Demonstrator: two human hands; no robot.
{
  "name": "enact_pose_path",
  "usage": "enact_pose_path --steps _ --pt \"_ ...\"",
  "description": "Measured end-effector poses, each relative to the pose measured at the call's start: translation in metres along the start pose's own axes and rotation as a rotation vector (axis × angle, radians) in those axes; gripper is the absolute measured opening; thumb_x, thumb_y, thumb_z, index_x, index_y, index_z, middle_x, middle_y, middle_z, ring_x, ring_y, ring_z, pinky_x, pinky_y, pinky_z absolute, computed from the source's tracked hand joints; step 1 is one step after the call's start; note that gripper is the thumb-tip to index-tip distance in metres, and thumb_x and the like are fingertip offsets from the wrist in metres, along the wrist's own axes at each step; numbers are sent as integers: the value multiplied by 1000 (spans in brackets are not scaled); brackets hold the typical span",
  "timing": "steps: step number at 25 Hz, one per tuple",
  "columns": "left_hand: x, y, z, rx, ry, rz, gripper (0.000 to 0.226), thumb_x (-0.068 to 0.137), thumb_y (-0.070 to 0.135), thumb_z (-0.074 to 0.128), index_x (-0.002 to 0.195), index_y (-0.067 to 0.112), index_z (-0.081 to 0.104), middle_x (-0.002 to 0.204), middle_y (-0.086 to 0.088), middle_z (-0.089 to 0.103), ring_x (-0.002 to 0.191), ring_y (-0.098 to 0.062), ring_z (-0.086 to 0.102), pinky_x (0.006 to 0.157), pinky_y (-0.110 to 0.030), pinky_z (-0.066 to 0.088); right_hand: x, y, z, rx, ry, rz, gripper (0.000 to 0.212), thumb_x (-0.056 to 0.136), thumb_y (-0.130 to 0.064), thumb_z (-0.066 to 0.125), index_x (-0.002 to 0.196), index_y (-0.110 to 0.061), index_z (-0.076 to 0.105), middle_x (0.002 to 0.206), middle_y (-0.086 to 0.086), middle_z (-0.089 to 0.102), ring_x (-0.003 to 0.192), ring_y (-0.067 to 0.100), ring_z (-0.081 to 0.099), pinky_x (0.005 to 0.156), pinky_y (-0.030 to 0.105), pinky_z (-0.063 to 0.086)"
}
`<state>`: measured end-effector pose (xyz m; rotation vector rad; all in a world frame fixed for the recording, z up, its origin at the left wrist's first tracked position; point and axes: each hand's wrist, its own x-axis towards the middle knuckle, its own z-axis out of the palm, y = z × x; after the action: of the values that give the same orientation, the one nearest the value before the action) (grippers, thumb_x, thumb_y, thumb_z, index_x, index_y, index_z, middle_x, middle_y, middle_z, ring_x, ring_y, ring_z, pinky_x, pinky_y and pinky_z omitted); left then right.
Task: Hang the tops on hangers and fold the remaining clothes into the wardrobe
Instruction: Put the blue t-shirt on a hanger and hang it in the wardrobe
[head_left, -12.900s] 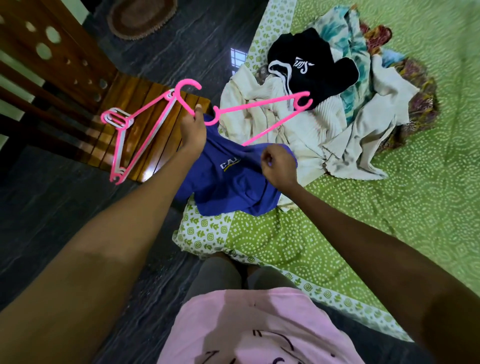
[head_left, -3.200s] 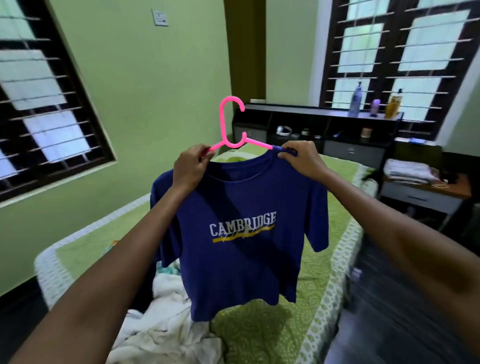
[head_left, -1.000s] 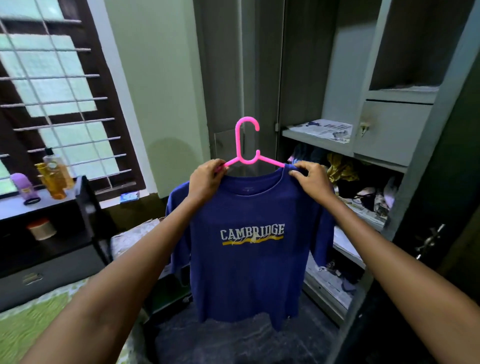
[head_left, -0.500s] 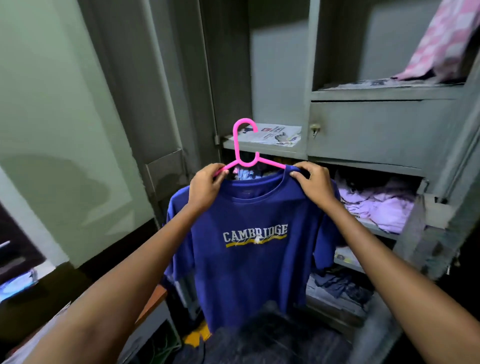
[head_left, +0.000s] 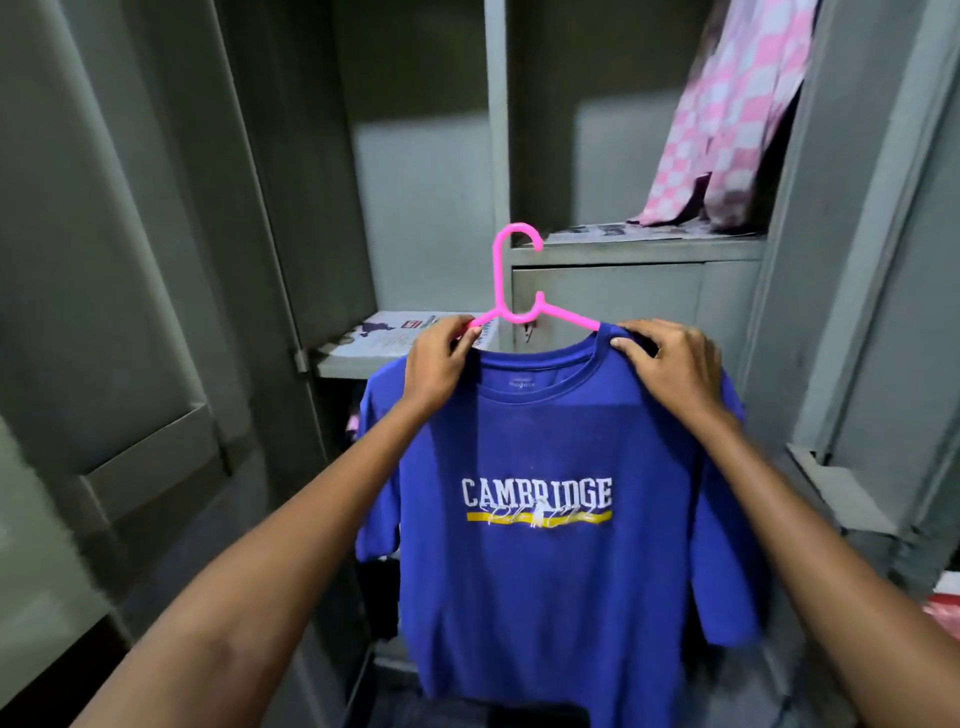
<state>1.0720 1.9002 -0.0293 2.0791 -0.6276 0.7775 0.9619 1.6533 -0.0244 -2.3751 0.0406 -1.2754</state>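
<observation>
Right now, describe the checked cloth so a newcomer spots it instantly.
Start at the open grey wardrobe. Go to its upper right compartment, above the shut drawer front and above the blue T-shirt held up on the pink hanger. The checked cloth hangs there, the only pink-and-white chequered fabric in view.

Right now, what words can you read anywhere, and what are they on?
"CAMBRIDGE": white letters on the chest of the blue shirt, over a yellow stripe.
Thin script across that stripe: too blurred to read.
Neck label inside the shirt's collar: too small to read.
Newspaper on the left shelf: print too small to read.
Paper on the upper shelf: blurred, unreadable.
</observation>
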Motion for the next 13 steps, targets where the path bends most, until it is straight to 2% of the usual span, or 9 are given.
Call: enact_pose_path --steps 4,7,10,13 --pt "57 5 53 -78 -70 75 24 94 24 55 105 6 66 97 -12 68 89 -29 62 75 -37 45 34 24 -13 -93 93 46 23 86 -29 66 105 -17 72 106 7 71 96 32 65 78 38 48" --pt "96 11 80 -144 -105 138 24 94 25 55 110 9 65 102 -9 68 94 -26 62 77 -34 45 55 31 -20 -182 152 70 24 86 -28 66 107 -16 71 107 9 70 97 34 63 79 38 46" --pt "124 25 98 -189 -83 227 24 95 25 53 109 10 65 100 -7 68 93 -23 61 73 -27 39 68 32 -33 -228 219 99 25 85 -29 66 107 -18 71 105 10 71 96 36 63 77 39 45" --pt "163 40 106 -295 -47 332 22 94 22 54 105 7 66 95 -8 67 88 -23 60 72 -27 39 89 24 -45 -290 281 116 26 85 -33 65 107 -21 71 104 10 71 96 35 63 78 39 46"
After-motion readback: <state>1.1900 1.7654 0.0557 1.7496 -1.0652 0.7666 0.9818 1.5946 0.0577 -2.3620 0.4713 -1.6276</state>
